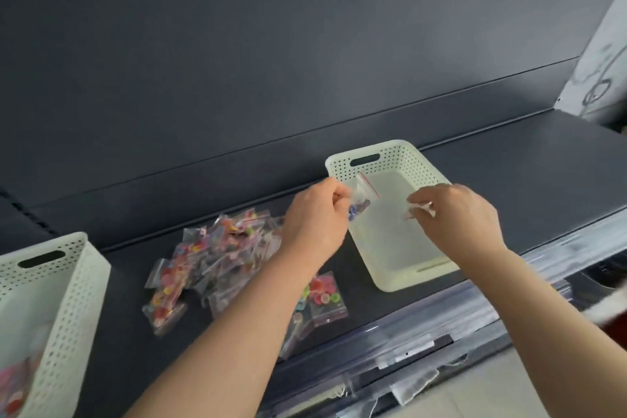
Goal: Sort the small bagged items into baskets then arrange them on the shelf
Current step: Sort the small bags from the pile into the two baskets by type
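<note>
left hand bag: small clear zip bag (363, 194) with blue-purple beads, held above near-left corner of the right basket, not touching its floor
bag axis: long axis tilted, red seal edge up and away, beads bunched at low end by the fingertips
left hand (314, 217): fingers curled, pinching that bag at its lower side
right hand (458, 217): fingers curled, pinching a second small clear bag (420, 209) over the basket middle; blurred, contents cannot tell
right basket (400, 159): cream, perforated walls, slot handle, long axis running away from the person
bag pile (217, 248): loose heap of clear bags with coloured beads on the shelf, between the two baskets, under the left forearm
left basket (74, 299): same kind, at frame edge, some bags inside
shelf (509, 173): dark, flat, clear strip along the front edge
back panel (271, 44): dark, plain
floor (509, 390): pale, below the shelf
</note>
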### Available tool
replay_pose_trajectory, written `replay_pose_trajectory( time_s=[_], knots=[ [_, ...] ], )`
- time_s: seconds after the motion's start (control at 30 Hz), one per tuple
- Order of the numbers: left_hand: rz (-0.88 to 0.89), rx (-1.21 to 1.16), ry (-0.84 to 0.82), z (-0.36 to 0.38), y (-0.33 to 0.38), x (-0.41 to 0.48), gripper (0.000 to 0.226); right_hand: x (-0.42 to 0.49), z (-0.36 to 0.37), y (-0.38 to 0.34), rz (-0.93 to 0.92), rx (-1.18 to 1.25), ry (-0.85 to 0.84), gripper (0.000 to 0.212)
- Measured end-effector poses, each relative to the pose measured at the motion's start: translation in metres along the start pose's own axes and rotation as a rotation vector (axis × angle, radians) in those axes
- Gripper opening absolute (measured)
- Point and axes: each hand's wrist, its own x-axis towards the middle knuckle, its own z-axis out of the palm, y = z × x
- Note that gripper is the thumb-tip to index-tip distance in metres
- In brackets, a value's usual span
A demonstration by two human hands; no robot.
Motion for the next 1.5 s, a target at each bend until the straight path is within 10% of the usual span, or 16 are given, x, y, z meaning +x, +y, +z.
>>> replay_pose_trajectory(
  time_s=[0.7,1.2,1.5],
  knots=[
    [-0.298,0.166,0.017,-0.047,-0.087,-0.051,0.013,-0.020,0.031,-0.086,-0.432,0.258,-0.121,0.022],
    [-0.052,0.494,-0.131,-0.001,-0.081,-0.066,0.037,-0.051,0.052,-0.082,-0.378,0.172,-0.125,0.023],
    [-0.181,0.060,0.115,-0.027,-0.089,-0.055,0.012,-0.063,0.064,-0.087,-0.313,0.050,-0.465,0.015]
  ],
)
